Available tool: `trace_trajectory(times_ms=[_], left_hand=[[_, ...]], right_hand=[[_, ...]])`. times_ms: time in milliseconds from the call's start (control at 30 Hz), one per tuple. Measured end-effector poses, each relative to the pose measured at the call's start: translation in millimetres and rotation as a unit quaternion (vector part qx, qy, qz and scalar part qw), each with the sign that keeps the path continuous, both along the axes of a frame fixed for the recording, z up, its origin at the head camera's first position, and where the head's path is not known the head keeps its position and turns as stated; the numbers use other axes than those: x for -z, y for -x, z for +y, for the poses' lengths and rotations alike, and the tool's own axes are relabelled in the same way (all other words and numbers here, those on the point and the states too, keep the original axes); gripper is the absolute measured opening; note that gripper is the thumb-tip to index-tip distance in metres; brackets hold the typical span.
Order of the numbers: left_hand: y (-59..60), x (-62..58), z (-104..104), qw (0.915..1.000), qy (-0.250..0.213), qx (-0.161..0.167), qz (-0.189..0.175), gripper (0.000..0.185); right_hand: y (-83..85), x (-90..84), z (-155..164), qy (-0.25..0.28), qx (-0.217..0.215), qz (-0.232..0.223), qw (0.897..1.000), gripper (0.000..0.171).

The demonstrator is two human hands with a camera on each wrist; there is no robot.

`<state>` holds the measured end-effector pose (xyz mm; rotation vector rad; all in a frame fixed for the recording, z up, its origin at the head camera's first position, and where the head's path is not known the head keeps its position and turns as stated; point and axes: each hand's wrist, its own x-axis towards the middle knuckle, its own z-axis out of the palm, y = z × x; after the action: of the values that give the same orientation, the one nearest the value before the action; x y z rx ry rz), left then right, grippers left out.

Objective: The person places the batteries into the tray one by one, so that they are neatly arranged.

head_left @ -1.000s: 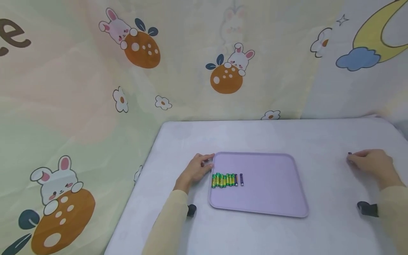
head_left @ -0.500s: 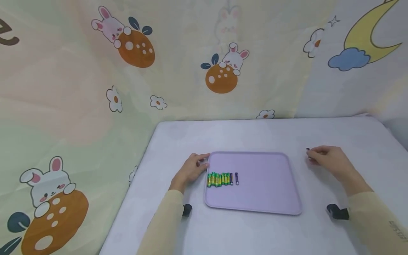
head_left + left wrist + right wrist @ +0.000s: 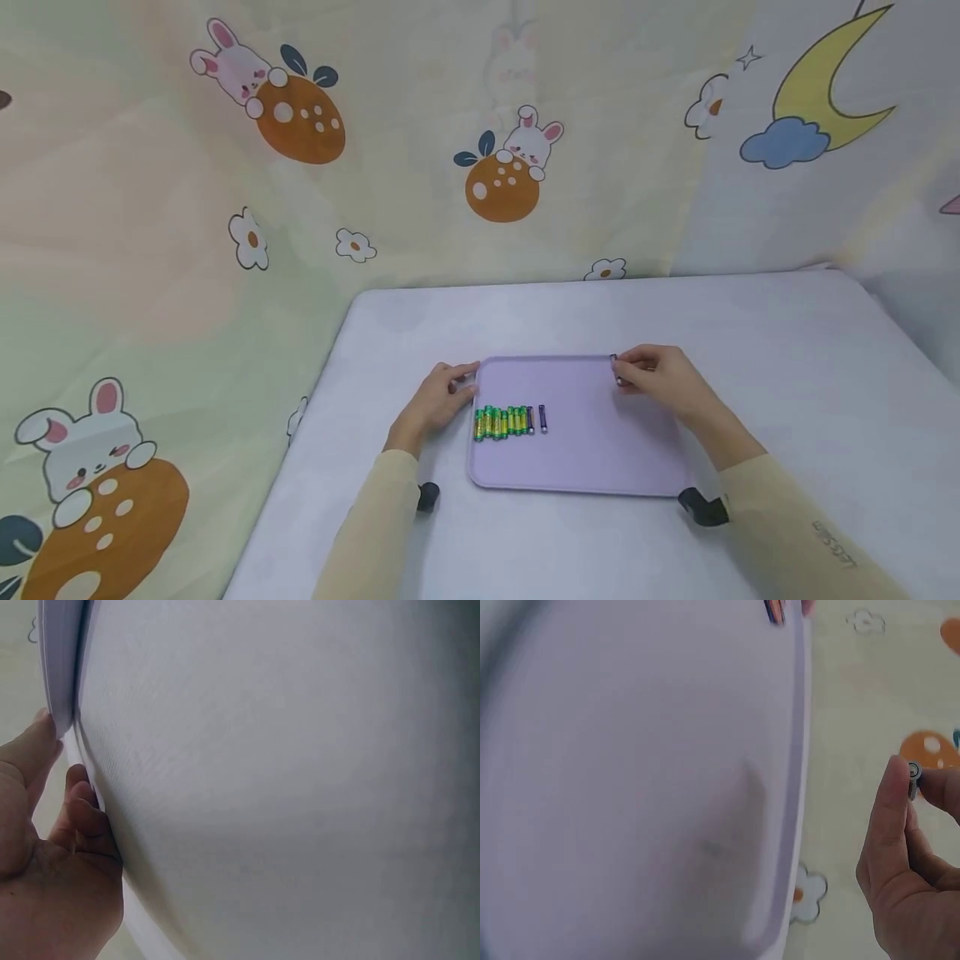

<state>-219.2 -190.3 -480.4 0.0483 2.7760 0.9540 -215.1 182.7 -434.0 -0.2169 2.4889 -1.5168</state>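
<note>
A pale purple tray lies on the white table. Near its left side is a row of several green-and-yellow batteries. A dark purple battery ends that row, and a second dark battery lies just to its right with a small gap. My left hand touches the tray's left rim near the far corner, its fingertips against the edge. Over the tray's far right part, my right hand pinches another dark battery between thumb and fingers; its round end shows in the right wrist view.
The white tabletop extends round the tray. Behind it hangs a cloth printed with rabbits, flowers and a moon. Dark wrist-camera pieces sit below the left wrist and the right wrist.
My right hand has moved left from the table's right side to over the tray, carrying the pinched battery. My left hand has stayed at the tray's rim. The head view has turned slightly right.
</note>
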Motion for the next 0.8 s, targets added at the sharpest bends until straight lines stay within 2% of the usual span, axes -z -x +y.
trace_trajectory(times_ms=[100,200,300,433,800], left_hand=[[-1.8,0.1,-3,1.0000,-0.001,0.001,0.003,0.048],[-2.3,-0.8,-3,1.0000,-0.004,0.005,0.006,0.048],[-2.8,-2.1,-2,1.0000,-0.006,0.003,0.007,0.048],[-2.2,-0.9,-3,1.0000,-0.008,0.001,0.006,0.048],[-2.0,-0.7,-5,0.9999,-0.012,0.008,0.009,0.048]], right_hand=[[-5.1,6.7,-23,0.013,-0.023,-0.005,1.000,0.031],[-10.3,14.4,-42,-0.018,-0.028,-0.014,0.999,0.027],[-15.9,20.8,-58,-0.054,-0.021,-0.030,0.998,0.026],[-19.7,26.1,-76,-0.073,-0.016,-0.038,0.996,0.023],[-16.0,37.2,-101,-0.140,0.007,-0.033,0.990,0.018]])
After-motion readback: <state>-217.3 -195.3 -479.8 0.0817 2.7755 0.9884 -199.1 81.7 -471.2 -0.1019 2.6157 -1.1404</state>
